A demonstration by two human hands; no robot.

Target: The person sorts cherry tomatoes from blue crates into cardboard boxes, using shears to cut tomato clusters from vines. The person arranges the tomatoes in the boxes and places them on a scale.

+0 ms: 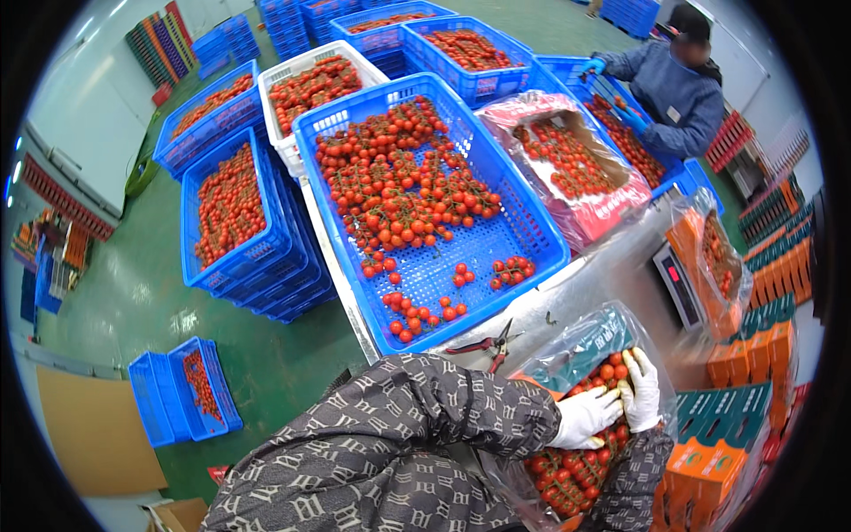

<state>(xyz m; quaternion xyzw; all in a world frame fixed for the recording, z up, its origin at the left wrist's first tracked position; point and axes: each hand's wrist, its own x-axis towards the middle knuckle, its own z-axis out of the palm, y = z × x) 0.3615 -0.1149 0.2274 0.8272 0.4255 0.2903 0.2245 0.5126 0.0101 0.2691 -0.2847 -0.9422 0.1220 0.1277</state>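
My left hand point(588, 417), in a white glove, lies flat over the cherry tomatoes point(568, 475) in a plastic-lined carton point(585, 359). Beside it my right hand point(641, 392), gloved too, rests on the tomatoes at the carton's right side, its fingertips close to those of the left. Whether either hand grips a tomato cannot be told. Red-handled pruning shears point(493, 346) lie on the metal table point(565, 299), left of the carton. Beyond them stands a large blue crate point(525, 233) holding vine tomatoes point(399, 179) and a few loose clusters.
A pink carton of tomatoes point(598, 213) and a weighing scale point(678, 286) bearing an orange carton point(695, 246) are farther right. A co-worker point(678, 93) in blue gloves reaches into another crate. Stacked blue crates point(266, 253) stand left; orange and green cartons point(711, 459) stand at right.
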